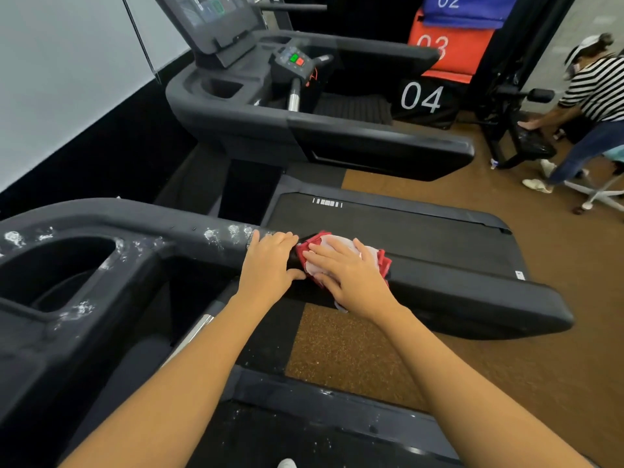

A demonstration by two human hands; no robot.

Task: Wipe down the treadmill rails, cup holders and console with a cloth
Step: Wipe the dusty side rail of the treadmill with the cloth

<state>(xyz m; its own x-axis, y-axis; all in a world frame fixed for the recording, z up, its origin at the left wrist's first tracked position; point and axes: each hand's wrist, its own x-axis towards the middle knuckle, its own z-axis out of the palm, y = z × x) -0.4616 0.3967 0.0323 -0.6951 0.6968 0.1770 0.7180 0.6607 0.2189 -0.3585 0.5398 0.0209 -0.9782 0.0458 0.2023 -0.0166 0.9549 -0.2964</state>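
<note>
Right hand (pixel 347 275): lay flat with fingers spread and fairly straight, pressing the cloth down onto the rail.
Cloth (pixel 383 263): red and white, bunched, on top of the rail under that palm, partway along its straight run.
Left hand (pixel 270 261): sat just beside the cloth on the rail, fingers curled over the top and thumb on the near face, gripping it.
Rail (pixel 472 292): looked dark and unmarked from the cloth out to its free end. Whether that stretch was already wiped, I could not tell.
Left to do: white flecks (pixel 216 236) dotted the rail behind the left hand and ringed the cup holder (pixel 118 244) at its inner end. This machine's console and second rail were out of view, so most of the job seemed to remain.
Edges: the rail's top was rounded and fell away on both sides, and its free end curved off past the cloth.
Room: the run toward the free end was open. Toward the cup holder, the left hand stood in the stroke's path and would likely need to shift.
Beyond the rail: a neighbouring treadmill (pixel 371 140) and a bending person (pixel 594 92) stood well apart.
</note>
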